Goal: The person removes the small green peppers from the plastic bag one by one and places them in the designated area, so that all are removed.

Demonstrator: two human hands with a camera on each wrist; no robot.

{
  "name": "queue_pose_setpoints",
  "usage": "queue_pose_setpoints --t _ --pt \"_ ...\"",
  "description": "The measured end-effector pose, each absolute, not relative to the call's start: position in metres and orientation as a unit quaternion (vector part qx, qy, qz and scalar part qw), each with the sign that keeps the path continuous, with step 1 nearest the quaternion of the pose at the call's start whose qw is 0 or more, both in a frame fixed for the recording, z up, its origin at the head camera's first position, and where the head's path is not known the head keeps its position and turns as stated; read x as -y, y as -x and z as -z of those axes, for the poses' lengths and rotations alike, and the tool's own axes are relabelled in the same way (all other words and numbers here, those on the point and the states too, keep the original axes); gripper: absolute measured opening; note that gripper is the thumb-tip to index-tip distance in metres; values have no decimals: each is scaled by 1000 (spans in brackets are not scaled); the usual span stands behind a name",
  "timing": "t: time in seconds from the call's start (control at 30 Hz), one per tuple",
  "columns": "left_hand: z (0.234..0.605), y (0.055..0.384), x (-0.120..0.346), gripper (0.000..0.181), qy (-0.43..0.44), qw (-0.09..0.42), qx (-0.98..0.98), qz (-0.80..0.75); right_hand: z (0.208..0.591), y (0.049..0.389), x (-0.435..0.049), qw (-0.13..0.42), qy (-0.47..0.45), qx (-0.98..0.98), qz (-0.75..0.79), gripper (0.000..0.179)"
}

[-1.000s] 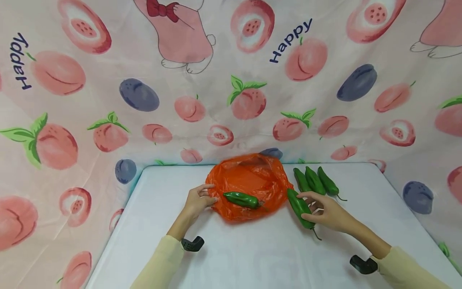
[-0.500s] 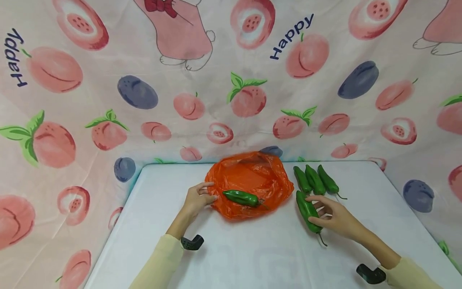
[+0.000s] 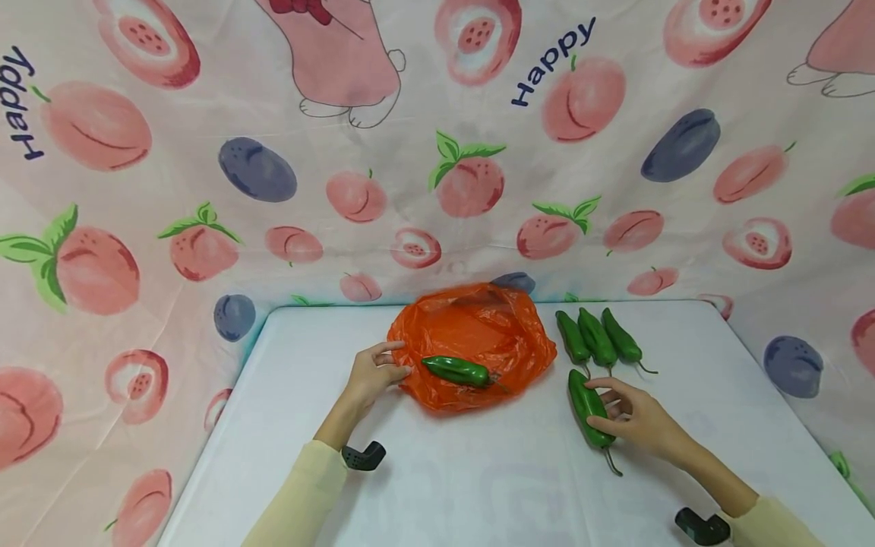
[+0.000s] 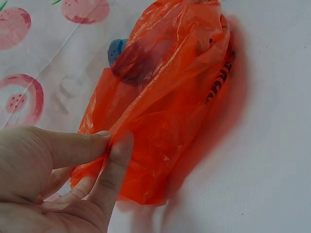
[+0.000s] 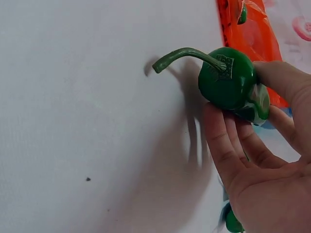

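My left hand (image 3: pixel 369 377) pinches the left rim of an orange plastic bag (image 3: pixel 516 342) between thumb and fingers; the left wrist view shows the grip on the thin film of the bag (image 4: pixel 160 131). The bag's mouth is spread open, and one green chili pepper (image 3: pixel 454 371) lies at its front part. To the right of the bag, apart from it, my right hand (image 3: pixel 639 419) holds another green chili pepper (image 3: pixel 585 406) by its side. In the right wrist view the held pepper's (image 5: pixel 226 87) curved stem points left, away from the palm.
Three more green chili peppers (image 3: pixel 598 342) lie side by side at the back right of the white table (image 3: pixel 444 486), just beyond the held one. A fruit-printed cloth (image 3: pixel 410 167) hangs behind the table's far edge. Each wrist wears a black device (image 3: pixel 364 456).
My right hand has drawn the pepper from the bag's right edge a little rightward and nearer to me. The left hand stays on the bag's rim.
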State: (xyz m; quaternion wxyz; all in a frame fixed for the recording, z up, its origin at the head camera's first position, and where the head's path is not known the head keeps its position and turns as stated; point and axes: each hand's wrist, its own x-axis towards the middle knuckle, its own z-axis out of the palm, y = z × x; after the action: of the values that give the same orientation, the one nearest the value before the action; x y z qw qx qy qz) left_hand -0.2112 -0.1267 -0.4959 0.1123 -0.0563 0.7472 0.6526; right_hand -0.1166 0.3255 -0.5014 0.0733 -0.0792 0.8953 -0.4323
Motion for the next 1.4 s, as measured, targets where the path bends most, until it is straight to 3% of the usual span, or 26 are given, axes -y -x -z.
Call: queue_pose_setpoints --t 1.4 --pt "499 211 126 47 60 108 -739 -662 508 120 -330 115 52 -893 432 58"
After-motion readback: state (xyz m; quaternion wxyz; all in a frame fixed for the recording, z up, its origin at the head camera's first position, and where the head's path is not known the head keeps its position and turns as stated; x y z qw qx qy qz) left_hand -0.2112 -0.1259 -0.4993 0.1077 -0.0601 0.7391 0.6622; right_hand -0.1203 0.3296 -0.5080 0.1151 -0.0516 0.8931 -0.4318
